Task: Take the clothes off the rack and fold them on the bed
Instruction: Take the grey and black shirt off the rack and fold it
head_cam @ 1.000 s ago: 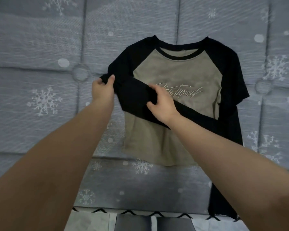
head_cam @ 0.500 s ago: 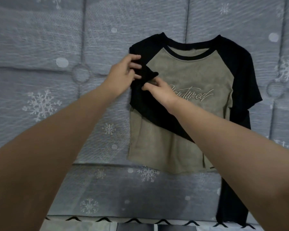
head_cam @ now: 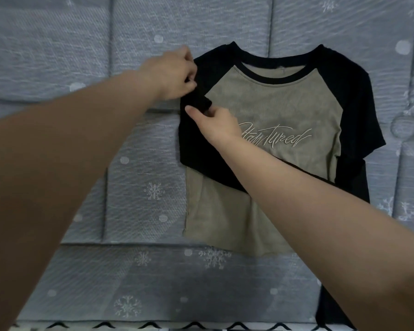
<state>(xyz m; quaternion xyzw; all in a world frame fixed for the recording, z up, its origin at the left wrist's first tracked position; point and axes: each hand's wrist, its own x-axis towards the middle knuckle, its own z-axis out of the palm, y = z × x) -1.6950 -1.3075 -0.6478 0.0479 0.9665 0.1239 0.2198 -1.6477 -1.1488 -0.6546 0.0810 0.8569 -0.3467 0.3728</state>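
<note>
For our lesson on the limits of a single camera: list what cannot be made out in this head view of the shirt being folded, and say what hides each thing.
1. Right sleeve of the shirt: runs under the right forearm and off the bottom edge; cuff unseen.
2. Left hand: motion-blurred, so its finger grip on the folded cuff is unclear.
3. Right hand: palm faces away, fingertips hidden.
4. Embroidered script: first letters covered by that wrist.
5. Bed: edges cropped; the rack is out of frame.

Matt ribbed cloth shirt (head_cam: 280,108), quilted woven bed cover (head_cam: 58,56)
</note>
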